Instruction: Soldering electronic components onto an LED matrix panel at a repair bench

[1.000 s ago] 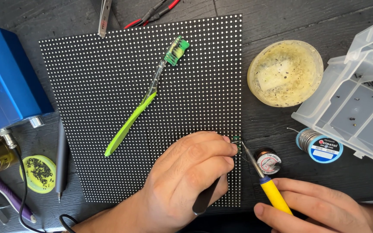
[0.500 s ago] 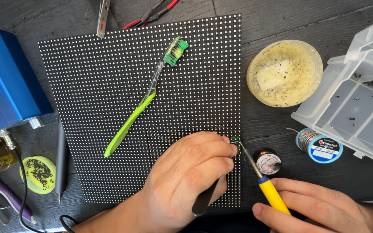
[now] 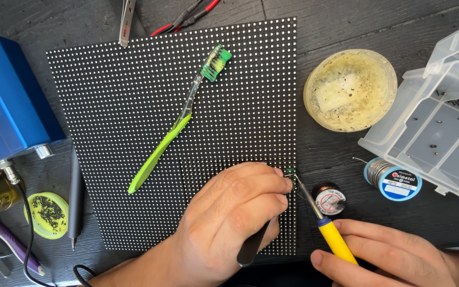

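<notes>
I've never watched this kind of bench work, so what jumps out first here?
A big black dotted panel fills the middle, with a bright green toothbrush lying across it. At its lower right edge, the left hand holds dark tweezers while the right hand points a yellow-handled soldering iron there.

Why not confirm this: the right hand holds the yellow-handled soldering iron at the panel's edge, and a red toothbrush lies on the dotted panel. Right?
Not quite. The toothbrush is green, not red, as the head view shows. The rest stands: the right hand holds the yellow-handled soldering iron at the edge of the dotted panel.
</notes>
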